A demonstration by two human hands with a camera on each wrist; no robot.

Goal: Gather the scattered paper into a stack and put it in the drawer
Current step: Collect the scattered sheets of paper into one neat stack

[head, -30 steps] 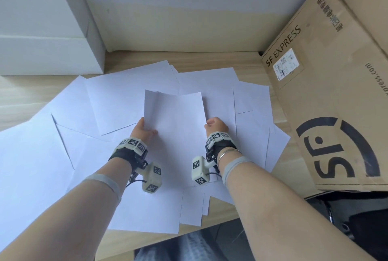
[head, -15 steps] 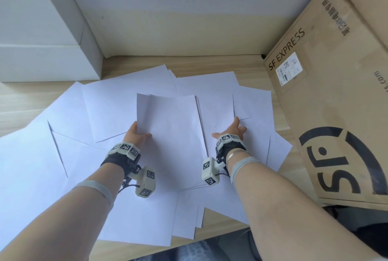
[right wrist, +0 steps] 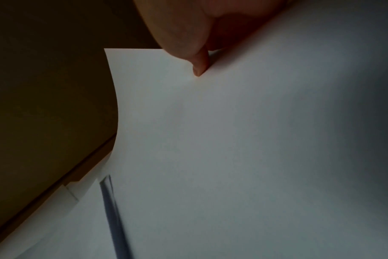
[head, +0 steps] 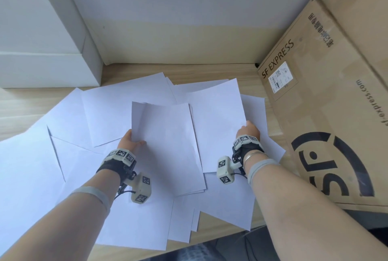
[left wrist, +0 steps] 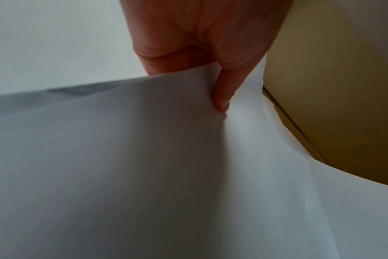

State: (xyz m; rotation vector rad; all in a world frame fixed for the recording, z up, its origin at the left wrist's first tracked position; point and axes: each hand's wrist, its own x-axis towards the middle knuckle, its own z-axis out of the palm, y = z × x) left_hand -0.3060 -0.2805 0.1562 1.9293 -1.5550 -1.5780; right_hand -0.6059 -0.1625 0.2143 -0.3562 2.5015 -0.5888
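The left hand (head: 130, 141) pinches a small stack of paper (head: 165, 145) above the scattered sheets (head: 69, 155) on the tabletop (head: 12, 109); the right hand (head: 247, 130) pinches a single raised sheet (head: 218, 122).

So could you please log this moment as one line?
left hand: holds stack | right hand: lifts loose sheet | drawer: unseen

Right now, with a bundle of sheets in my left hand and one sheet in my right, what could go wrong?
1. The left hand pinches the small stack only at its left edge, so the sheets may fan apart or slide out.
2. The right hand lifts a single sheet by one edge; it already bows and could crease.
3. Loose sheets overhang the table's near edge and could slip off.
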